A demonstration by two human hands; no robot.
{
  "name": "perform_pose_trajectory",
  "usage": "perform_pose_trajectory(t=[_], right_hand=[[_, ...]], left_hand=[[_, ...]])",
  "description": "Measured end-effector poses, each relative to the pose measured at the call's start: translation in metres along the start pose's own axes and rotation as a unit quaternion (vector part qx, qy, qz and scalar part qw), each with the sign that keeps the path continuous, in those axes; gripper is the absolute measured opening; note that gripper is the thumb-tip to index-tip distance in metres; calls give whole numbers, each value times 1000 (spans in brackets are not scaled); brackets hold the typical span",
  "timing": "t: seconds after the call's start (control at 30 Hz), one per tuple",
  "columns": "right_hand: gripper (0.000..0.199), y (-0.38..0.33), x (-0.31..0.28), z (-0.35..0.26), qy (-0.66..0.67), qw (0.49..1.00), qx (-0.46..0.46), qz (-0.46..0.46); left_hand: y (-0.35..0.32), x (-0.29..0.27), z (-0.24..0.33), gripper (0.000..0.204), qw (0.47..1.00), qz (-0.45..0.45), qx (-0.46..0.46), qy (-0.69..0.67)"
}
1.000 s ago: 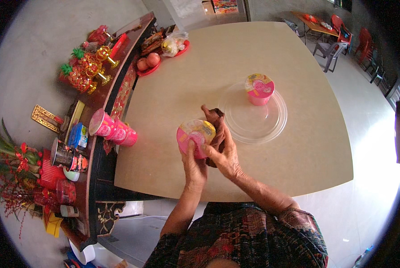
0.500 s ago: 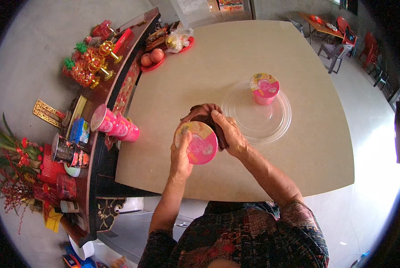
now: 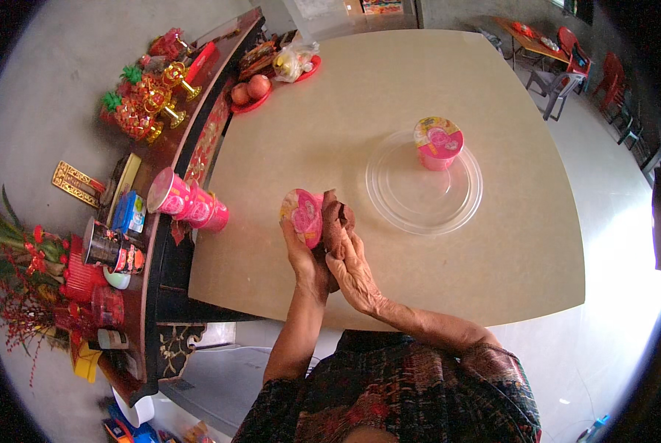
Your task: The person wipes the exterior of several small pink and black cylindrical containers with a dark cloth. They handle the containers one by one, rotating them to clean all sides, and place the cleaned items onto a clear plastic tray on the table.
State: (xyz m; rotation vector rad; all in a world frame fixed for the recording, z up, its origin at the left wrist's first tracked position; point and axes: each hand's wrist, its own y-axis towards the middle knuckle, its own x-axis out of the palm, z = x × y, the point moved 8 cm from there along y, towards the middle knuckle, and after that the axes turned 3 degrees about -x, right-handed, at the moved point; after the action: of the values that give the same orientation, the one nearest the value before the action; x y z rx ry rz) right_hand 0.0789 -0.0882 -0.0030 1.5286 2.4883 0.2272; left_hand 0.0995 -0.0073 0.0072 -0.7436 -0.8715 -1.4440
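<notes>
Over the near left part of the table, my left hand [image 3: 301, 260] holds a pink instant-noodle cup [image 3: 301, 219] tipped on its side. The cup's printed pink and yellow lid faces left and upward. My right hand [image 3: 354, 275] grips a crumpled brown cloth [image 3: 338, 223] and presses it to the cup's right side, hiding much of the wall. To the right, a similar pink cup [image 3: 439, 145] stands upright at the far edge of a clear round plastic lid or tray [image 3: 383, 201] lying on the table.
The beige table [image 3: 507, 244] fills the middle. At its left edge lie several stacked pink cups [image 3: 190, 204]. Beyond them, a dark wooden altar-like stand [image 3: 152, 310] holds gold goblets [image 3: 174, 74] and a black cup [image 3: 101, 244]. Round fruits [image 3: 258, 86] sit on a red plate at the far left.
The held cup has turned so its lid faces more to the left, and has shifted slightly left. My right hand and the cloth have moved left and down along its side.
</notes>
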Motion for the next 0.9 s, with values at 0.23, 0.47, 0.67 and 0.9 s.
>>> perform_pose_trajectory(t=[0.23,0.47,0.67,0.9], right_hand=[[61,55,-42,-36,127,978,-146,74],[59,60,-21,9,431,860,243,-125],[64,31,-9,19,360,897,224,-125],[40,7,-26,-10,220,957,165,-90]], left_hand=[[-25,-2,6,70,950,254,74,164],[-39,0,9,68,955,261,59,127],[-39,-18,24,60,936,286,146,142],[-36,-24,17,59,954,254,113,112]])
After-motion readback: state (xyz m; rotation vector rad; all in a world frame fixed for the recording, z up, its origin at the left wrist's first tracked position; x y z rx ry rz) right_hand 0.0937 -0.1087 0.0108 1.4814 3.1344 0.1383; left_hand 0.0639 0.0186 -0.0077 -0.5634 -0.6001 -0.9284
